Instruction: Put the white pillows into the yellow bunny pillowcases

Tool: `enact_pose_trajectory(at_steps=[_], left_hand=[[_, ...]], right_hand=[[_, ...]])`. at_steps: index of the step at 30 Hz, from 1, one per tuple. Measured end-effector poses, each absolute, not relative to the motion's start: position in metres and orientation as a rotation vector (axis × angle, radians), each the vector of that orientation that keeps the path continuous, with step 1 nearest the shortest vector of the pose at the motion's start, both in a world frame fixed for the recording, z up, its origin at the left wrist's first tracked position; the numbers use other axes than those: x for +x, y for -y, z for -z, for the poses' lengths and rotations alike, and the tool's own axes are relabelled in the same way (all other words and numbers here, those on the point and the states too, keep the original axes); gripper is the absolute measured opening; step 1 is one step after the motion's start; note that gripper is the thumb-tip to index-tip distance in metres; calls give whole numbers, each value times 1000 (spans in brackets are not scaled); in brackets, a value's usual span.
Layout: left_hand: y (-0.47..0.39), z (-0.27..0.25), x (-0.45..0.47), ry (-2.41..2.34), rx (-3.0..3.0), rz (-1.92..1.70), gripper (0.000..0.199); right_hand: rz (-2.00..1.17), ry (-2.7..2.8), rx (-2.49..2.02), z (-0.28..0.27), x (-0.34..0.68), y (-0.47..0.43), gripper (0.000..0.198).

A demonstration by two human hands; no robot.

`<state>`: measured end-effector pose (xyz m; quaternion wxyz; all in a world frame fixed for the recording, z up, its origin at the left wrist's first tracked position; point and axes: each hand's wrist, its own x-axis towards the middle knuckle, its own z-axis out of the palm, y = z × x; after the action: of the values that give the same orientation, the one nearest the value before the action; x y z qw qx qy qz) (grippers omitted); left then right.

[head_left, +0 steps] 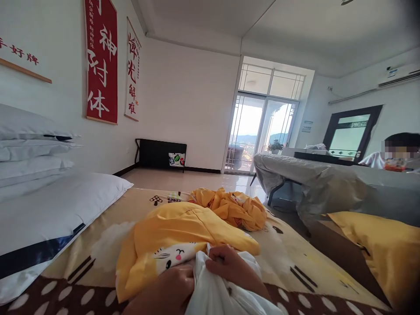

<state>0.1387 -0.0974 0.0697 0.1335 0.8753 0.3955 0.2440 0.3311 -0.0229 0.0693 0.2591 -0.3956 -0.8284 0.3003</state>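
My right hand (228, 264) is closed, its fingers pinching a gathered fold of a soft white pillow (213, 293). On the pillow's other side, my left hand (177, 282) is curled against the white fabric; its fingertips are partly hidden. Just beyond both hands lies a puffed-up yellow pillowcase (177, 227) printed with a white cat face. It touches the white pillow, but I cannot tell whether any of the pillow is inside it. A crumpled yellow cloth (239, 208) rests behind the pillowcase.
A beige and brown patterned cover (278, 258) lies beneath everything. Stacked white pillows (33, 157) stand at left, with a large white pillow (75, 205) in front. A yellow pillow (387, 245) is at right. A person (370, 158) sits beyond a plastic-covered table (295, 168).
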Motion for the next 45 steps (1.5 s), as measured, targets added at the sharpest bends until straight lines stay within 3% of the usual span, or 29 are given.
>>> enact_pose_trajectory(at_steps=[8, 14, 20, 23, 27, 30, 33, 37, 40, 45], left_hand=[[50, -55, 87, -1579, 2644, -747, 42], [14, -26, 59, -1795, 2732, -897, 29], [36, -41, 75, -1804, 2873, -1266, 19], [53, -53, 89, -1709, 2833, -1146, 19], [64, -61, 93, -1705, 2800, -707, 24], [64, -62, 88, -1738, 2659, -675, 15], [57, -57, 82, -1765, 2544, -658, 50], [43, -44, 78, -1829, 2503, -558, 63], [37, -35, 78, -1844, 2744, -833, 58], [45, -34, 82, -1725, 3111, -1335, 21]], right_hand=[[-787, 2476, -991, -51, 304, 23, 24], [-601, 2408, -1089, -49, 288, 35, 20], [-393, 2322, -1224, -45, 275, 42, 22], [-413, 2336, -1241, -43, 269, 39, 24], [-411, 2355, -1268, -38, 267, 31, 24], [-401, 2383, -1267, -35, 268, 29, 23], [-410, 2409, -1278, -36, 268, 32, 22], [-425, 2424, -1280, -34, 260, 40, 20], [-422, 2408, -1207, -29, 254, 42, 16], [-468, 2271, -1127, -24, 254, 35, 22]])
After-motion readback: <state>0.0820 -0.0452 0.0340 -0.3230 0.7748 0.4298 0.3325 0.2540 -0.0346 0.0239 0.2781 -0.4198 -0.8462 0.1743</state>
